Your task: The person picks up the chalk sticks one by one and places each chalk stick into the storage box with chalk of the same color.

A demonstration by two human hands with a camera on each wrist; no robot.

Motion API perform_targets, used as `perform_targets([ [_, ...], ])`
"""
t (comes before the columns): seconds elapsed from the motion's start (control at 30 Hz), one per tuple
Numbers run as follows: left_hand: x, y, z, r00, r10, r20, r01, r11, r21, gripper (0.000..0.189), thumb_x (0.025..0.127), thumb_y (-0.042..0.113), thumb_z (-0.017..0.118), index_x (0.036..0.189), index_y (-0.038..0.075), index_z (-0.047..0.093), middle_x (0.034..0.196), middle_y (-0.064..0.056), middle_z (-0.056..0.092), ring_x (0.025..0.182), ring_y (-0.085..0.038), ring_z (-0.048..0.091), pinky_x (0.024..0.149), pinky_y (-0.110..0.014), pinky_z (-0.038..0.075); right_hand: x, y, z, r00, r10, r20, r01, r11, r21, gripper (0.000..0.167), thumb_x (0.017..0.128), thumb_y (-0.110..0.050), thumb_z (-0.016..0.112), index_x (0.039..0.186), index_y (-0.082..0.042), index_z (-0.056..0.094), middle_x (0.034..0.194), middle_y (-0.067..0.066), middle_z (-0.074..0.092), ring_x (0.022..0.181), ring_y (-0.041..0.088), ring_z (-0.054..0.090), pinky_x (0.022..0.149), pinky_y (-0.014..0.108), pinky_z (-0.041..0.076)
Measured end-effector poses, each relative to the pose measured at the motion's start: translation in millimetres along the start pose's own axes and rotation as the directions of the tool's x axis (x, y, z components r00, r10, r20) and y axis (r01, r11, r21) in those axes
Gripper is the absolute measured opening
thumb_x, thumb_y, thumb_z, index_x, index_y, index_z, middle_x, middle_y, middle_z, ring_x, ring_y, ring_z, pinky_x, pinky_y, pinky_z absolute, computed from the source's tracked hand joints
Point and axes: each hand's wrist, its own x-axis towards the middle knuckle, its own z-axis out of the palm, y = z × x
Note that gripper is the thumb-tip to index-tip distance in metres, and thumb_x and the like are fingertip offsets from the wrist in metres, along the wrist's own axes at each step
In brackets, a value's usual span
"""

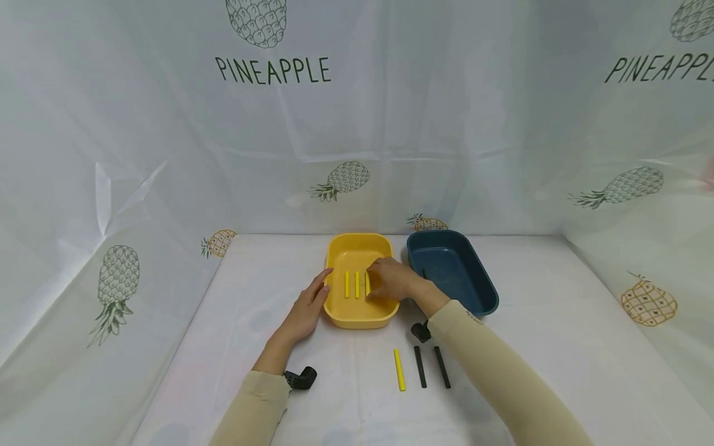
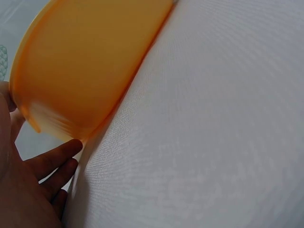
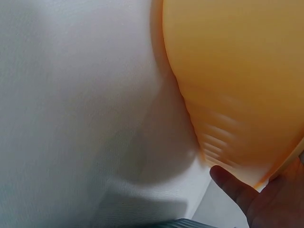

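The yellow tray (image 1: 361, 319) stands between my hands with short yellow sticks lying side by side in it. My right hand (image 1: 395, 279) reaches over the tray's right rim. It pinches the rightmost yellow stick (image 1: 367, 285) between fingers and thumb, close over the tray floor. To its left lie a second yellow stick (image 1: 357, 285) and a third yellow stick (image 1: 347, 285). My left hand (image 1: 304, 310) rests against the tray's left side, its fingers fairly straight along the outer wall. In the right wrist view, one finger (image 3: 232, 187) shows beside the tray's outer wall; the stick is hidden there.
A dark blue tray (image 1: 484, 272) stands at the right, partly behind my right forearm, with a dark stick (image 1: 424, 272) inside. Nearer me lie a loose yellow stick (image 1: 399, 370) and two black sticks (image 1: 420, 367) on the white cloth. A pineapple-print sheet (image 1: 357, 111) hangs around the table.
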Motion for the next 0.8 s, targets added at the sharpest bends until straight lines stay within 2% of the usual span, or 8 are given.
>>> perform_targets([
  [0.23,1.6,-0.5,0.3,1.0,0.004,0.006,-0.004,1.0,0.004,0.047,0.112,0.045,0.038,0.158,0.053,0.031,0.168,-0.009,0.036,0.157,-0.038,0.029,0.126,-0.068,0.019,1.2,-1.4,1.7,0.999,0.035,0.002,-0.035,0.999,-0.027,0.069,0.09,-0.048,0.079,0.146,-0.014,0.059,0.152,0.005,0.055,0.136,0.025,0.046,0.119,0.043,0.044],
  [0.8,2.1,1.0,-0.6,1.0,-0.017,0.003,0.017,1.0,0.012,0.046,0.112,0.046,0.039,0.156,0.055,0.032,0.167,-0.007,0.038,0.157,-0.036,0.031,0.126,-0.066,0.021,3.7,-5.7,1.6,0.998,0.064,0.018,-0.063,0.994,-0.087,0.069,0.09,-0.05,0.078,0.146,-0.014,0.059,0.154,0.006,0.053,0.136,0.026,0.045,0.118,0.044,0.045],
])
